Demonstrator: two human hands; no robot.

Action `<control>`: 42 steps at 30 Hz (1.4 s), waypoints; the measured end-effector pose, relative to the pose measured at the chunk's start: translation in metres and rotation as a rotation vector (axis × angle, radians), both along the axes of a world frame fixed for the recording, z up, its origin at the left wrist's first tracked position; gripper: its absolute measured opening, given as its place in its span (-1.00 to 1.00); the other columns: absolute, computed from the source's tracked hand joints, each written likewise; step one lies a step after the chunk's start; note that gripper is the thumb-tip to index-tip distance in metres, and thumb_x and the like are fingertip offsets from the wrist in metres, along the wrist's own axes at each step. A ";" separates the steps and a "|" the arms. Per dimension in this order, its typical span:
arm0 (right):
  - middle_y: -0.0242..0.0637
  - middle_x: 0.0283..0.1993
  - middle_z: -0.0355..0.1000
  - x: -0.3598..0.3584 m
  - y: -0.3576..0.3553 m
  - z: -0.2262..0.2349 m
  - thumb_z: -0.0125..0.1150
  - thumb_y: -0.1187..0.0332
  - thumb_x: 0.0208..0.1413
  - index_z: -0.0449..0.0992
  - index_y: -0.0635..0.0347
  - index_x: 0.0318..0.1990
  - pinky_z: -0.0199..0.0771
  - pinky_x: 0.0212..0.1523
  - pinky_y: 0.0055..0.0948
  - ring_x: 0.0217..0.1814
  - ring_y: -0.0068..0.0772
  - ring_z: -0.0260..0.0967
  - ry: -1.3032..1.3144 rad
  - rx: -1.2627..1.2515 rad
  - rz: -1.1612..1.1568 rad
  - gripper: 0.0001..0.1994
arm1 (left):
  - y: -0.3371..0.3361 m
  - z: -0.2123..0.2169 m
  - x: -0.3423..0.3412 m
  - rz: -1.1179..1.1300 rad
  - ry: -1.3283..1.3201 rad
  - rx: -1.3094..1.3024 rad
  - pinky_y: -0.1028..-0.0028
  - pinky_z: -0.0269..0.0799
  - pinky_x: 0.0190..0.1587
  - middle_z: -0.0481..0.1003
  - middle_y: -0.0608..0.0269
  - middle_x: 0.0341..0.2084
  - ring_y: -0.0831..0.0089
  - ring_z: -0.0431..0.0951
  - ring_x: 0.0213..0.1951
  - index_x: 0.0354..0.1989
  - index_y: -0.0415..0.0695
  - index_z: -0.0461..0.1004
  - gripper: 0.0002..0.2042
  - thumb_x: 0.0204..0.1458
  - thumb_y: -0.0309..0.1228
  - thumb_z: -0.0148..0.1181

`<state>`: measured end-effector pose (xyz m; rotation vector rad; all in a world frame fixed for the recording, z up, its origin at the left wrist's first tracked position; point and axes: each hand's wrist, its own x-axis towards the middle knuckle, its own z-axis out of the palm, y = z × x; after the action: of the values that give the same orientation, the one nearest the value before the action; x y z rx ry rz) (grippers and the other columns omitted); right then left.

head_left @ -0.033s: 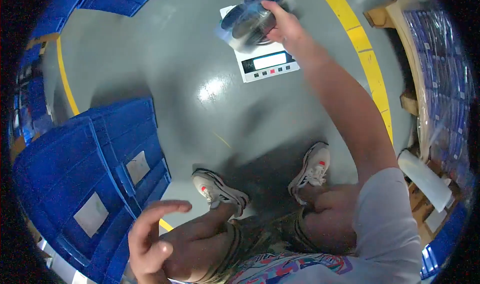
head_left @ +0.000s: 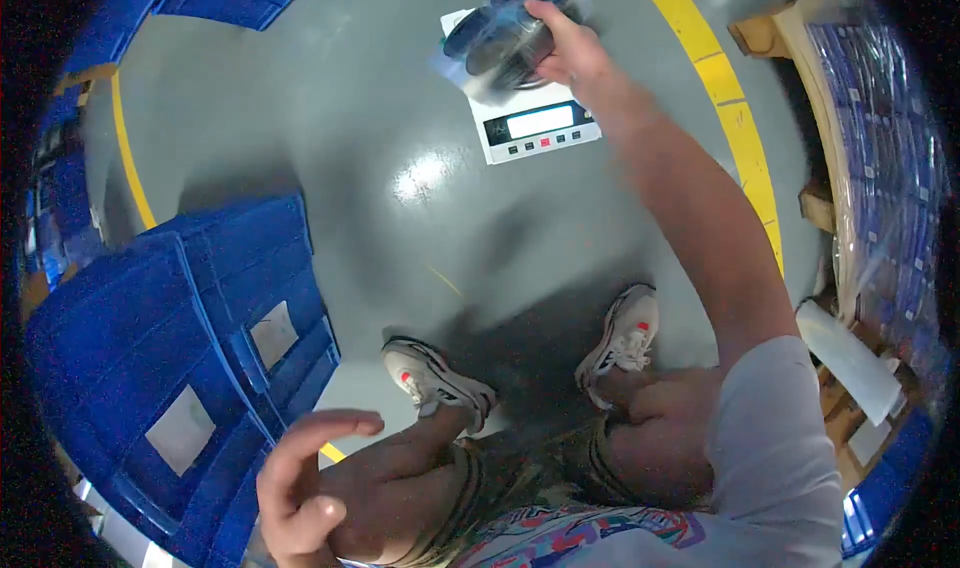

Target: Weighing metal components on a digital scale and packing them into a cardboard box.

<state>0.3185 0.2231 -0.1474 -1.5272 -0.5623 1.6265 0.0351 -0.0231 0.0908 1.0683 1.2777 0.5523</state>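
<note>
Still, right fingers (head_left: 557, 24) grip bagged dark round items (head_left: 494, 54) over the scale (head_left: 536, 136); left fingers (head_left: 328, 426), wide apart, have dipped slightly.

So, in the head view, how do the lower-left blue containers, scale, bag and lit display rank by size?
1. Blue containers
2. Scale and clear bag: unsure, since the bag covers part of the scale
3. Lit display

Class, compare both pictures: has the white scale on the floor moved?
No, the white scale shows no visible shift in any direction against the wide yellow line at right.
</note>
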 end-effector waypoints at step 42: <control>-0.11 -0.30 0.41 0.028 -0.175 -0.071 0.05 0.42 -0.13 0.44 0.23 -0.35 0.46 -0.32 -0.16 -0.28 -0.06 0.44 -0.871 0.530 1.658 -0.84 | 0.053 -0.039 0.030 -0.783 0.390 0.043 0.24 0.31 -0.03 0.45 0.06 -0.17 0.14 0.45 -0.15 -0.01 -0.21 0.36 -0.45 -0.14 -0.10 0.17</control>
<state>0.3464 0.0476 -0.2180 -1.1697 -3.0012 1.3302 0.0648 0.0302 0.0516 1.6428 1.0518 -0.2361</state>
